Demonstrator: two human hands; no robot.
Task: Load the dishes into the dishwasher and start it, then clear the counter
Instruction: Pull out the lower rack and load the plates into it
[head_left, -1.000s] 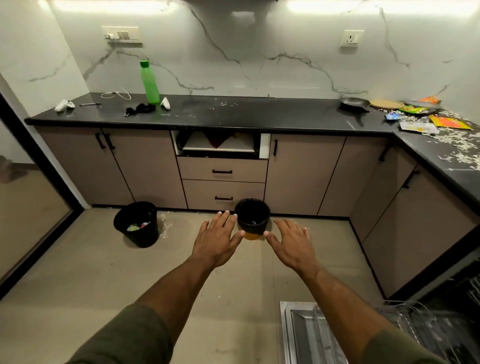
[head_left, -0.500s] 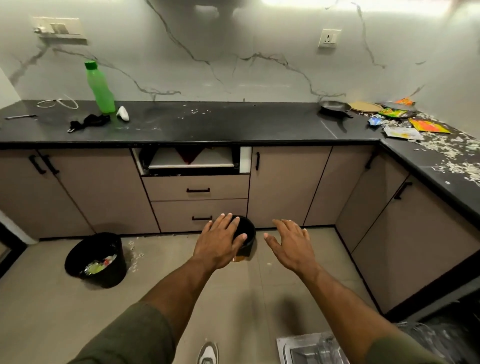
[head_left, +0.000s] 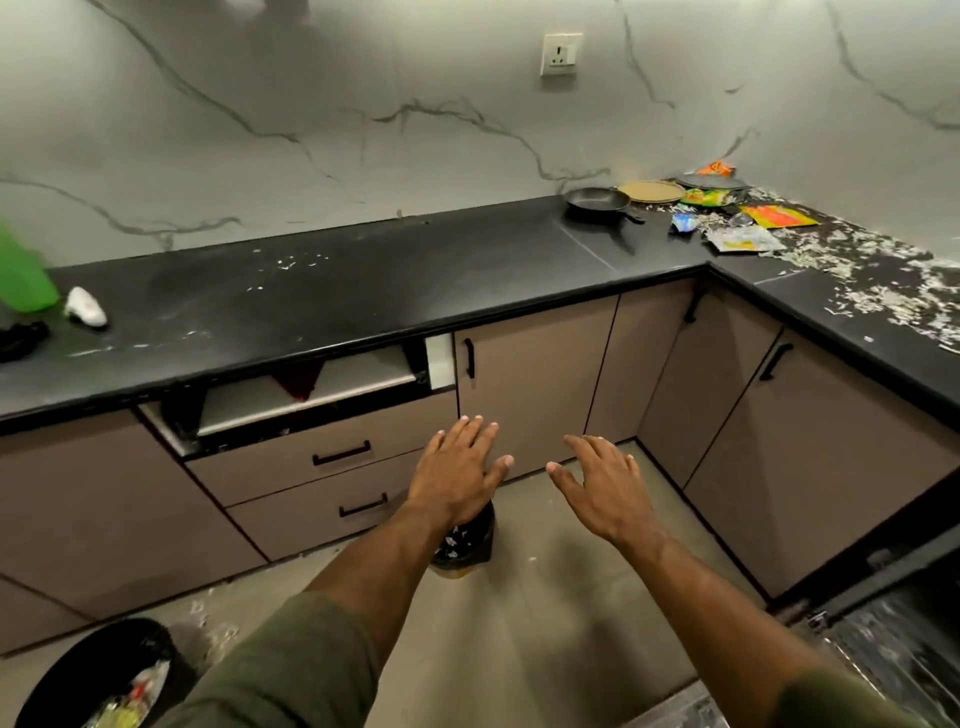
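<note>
My left hand (head_left: 460, 470) and my right hand (head_left: 605, 488) are stretched out in front of me, palms down, fingers spread, holding nothing. They hover above the floor in front of the lower cabinets. The black L-shaped counter (head_left: 395, 280) carries a black frying pan (head_left: 597, 202), a flat tan plate (head_left: 652, 191), a dark plate (head_left: 710, 182) and several colourful wrappers (head_left: 776, 215) amid scattered white scraps (head_left: 883, 291) in the right corner. The open dishwasher (head_left: 904, 654) shows at the lower right edge.
A small black bin (head_left: 465, 543) stands on the floor under my left wrist. A larger black bin (head_left: 98, 675) with rubbish sits at the lower left. A green bottle (head_left: 23, 275), a white object (head_left: 85, 306) and a black item (head_left: 21, 338) lie on the counter's left. One drawer slot (head_left: 306, 389) is open.
I have moved closer to the counter and the view has swung right. Both hands stay stretched out and empty. The small bin now lies beneath my left wrist.
</note>
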